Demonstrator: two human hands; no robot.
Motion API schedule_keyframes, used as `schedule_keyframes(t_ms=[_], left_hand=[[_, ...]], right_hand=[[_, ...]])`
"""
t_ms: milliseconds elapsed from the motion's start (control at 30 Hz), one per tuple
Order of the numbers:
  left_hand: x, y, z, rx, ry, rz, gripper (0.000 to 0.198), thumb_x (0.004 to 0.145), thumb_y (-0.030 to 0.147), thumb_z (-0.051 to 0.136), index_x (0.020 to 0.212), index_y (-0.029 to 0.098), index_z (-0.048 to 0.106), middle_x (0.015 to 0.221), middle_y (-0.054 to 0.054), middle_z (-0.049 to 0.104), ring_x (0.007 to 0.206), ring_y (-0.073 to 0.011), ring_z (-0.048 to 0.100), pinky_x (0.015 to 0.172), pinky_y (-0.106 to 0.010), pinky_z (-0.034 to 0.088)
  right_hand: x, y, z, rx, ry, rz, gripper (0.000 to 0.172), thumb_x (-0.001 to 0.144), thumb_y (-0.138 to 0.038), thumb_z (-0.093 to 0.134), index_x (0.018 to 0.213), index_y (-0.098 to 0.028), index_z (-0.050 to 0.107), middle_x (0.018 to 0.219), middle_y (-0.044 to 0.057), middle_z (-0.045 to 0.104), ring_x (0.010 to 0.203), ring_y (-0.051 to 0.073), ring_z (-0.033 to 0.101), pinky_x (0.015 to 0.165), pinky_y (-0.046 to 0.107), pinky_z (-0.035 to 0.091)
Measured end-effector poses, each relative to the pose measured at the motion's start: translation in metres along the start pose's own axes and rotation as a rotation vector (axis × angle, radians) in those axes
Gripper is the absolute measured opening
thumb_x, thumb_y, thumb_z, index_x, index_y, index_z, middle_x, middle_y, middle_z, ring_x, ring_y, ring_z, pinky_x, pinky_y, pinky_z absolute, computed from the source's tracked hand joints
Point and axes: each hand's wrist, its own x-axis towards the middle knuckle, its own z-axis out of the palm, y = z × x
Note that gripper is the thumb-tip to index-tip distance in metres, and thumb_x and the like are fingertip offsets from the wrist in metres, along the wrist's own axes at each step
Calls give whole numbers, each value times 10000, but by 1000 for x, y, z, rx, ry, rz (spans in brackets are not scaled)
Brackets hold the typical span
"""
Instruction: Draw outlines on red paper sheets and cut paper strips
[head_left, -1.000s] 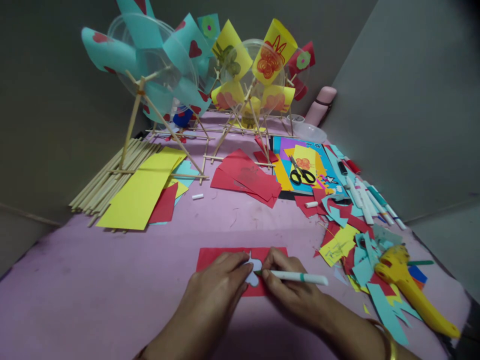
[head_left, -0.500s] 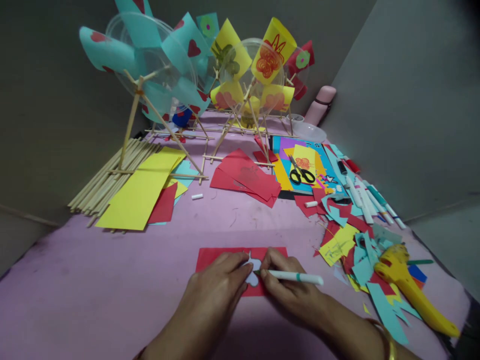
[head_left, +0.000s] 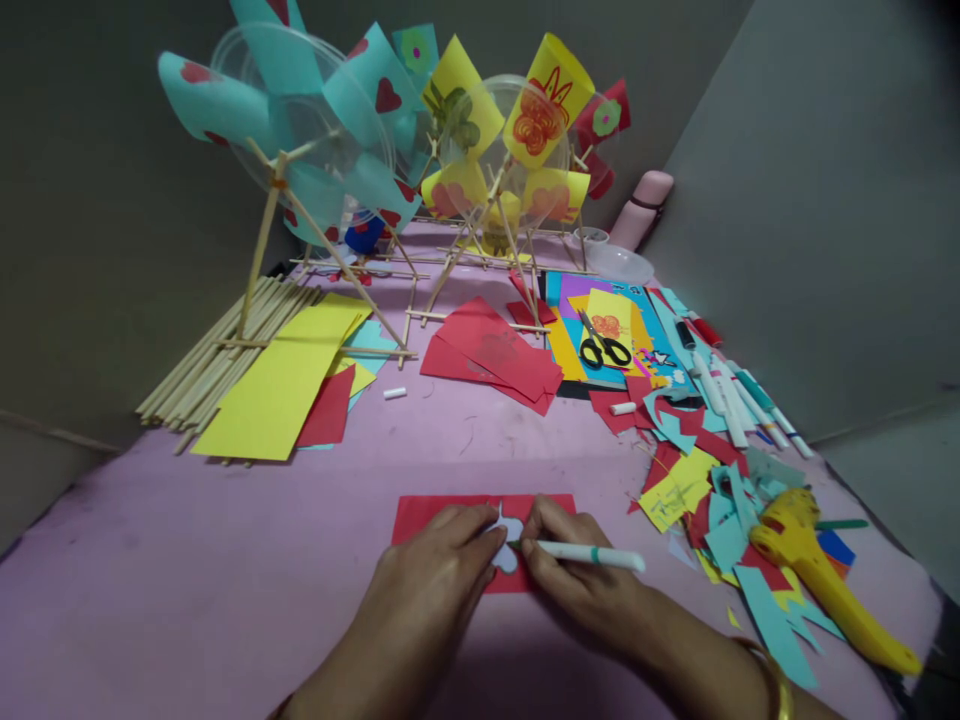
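A felt-tip marker (head_left: 596,556) with a white barrel and a green band is pinched in my right hand (head_left: 566,560). Its dark tip touches the edge of a pale, rounded paper cutout (head_left: 508,555), shaped somewhat like a butterfly. With fingers together, my left hand (head_left: 450,560) presses the cutout's left side flat onto a red sheet of paper (head_left: 420,512). Part of the cutout lies hidden under my fingers. Both hands rest low in the middle of the purple tabletop (head_left: 225,560).
Paper-and-stick windmills (head_left: 277,180) stand at the back. To the left, yellow paper strips (head_left: 281,385) lie over wooden sticks (head_left: 217,350). On the right are scissors (head_left: 604,350), several markers (head_left: 720,390), paper scraps (head_left: 727,530) and a yellow glue gun (head_left: 832,580).
The marker's back end has shifted very slightly in my right hand. My left hand and the cutout stay where they were.
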Motion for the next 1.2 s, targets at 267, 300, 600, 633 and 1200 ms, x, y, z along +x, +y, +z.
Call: schedule_keyframes(t_ms=[267,300,600,633,1200], left_hand=[[0,2,-2,-14,9,-3,229,932,231,476,1135,258,579,1141,-31,641,997,-220,621,775,-374,559],[0,2,-1,-13,9,-2,227,932,228,474,1130,257,582,1139,-31,642,995,-219,622,776,-373,559],[-1,0,0,-19,17,11,232,935,221,471,1142,263,567,1154,-25,635,1005,-216,615,782,-380,556],[-1,0,0,-18,16,6,229,934,218,472,1135,262,571,1152,-23,637,1003,-216,617,782,-382,556],[-1,1,-2,1,-12,4,264,934,205,465,1171,282,554,1179,-26,623,1023,-219,608,780,-372,550]], right_hand=[[-2,6,1,-41,36,-18,134,837,-178,330,734,-225,401,617,-26,464,524,138,434,517,260,312],[-2,7,1,-55,45,-30,139,839,-168,326,735,-226,397,627,-25,465,531,137,436,521,261,312],[-5,14,3,-27,89,-40,125,845,-165,371,739,-231,385,598,-40,453,524,141,431,522,257,312],[-5,14,3,-18,93,-27,123,843,-170,371,737,-231,386,586,-44,444,514,141,423,520,259,313],[-5,9,-2,-8,163,1,145,849,-164,391,720,-228,402,577,-49,457,514,134,438,504,247,320]])
